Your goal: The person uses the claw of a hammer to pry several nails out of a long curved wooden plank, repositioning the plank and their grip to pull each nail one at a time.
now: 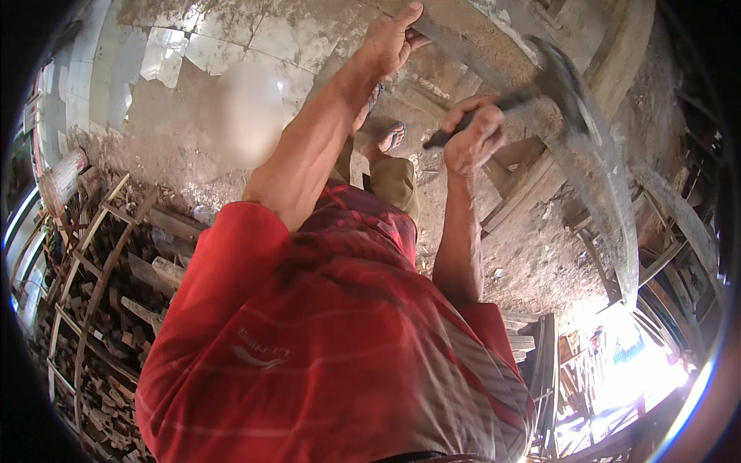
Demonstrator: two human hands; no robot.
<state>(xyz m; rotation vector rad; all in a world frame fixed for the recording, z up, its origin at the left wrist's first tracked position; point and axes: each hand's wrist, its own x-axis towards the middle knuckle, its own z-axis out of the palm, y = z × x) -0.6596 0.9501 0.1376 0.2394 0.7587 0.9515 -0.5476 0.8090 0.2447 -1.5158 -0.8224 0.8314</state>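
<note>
At the top middle, my left hand (390, 45) has its thumb and fingers closed about the near end of a long curved wooden piece (617, 224). This piece bows away to the right and then down toward the lower right. My right hand (475, 139) is closed around the black handle of a hammer-like tool (519, 99). Its long dark head is smeared by motion and overlaps the curved wood; whether they touch, I cannot tell. The exact shape of the head does not show.
My sandalled foot (392, 137) stands on the dusty floor (532, 266). Timber pieces (529, 185) lie below the curved wood. A ladder-like wooden frame (93, 270) and heaped wood scraps (116, 339) fill the left. Broken pale tiles (224, 50) lie at the upper left.
</note>
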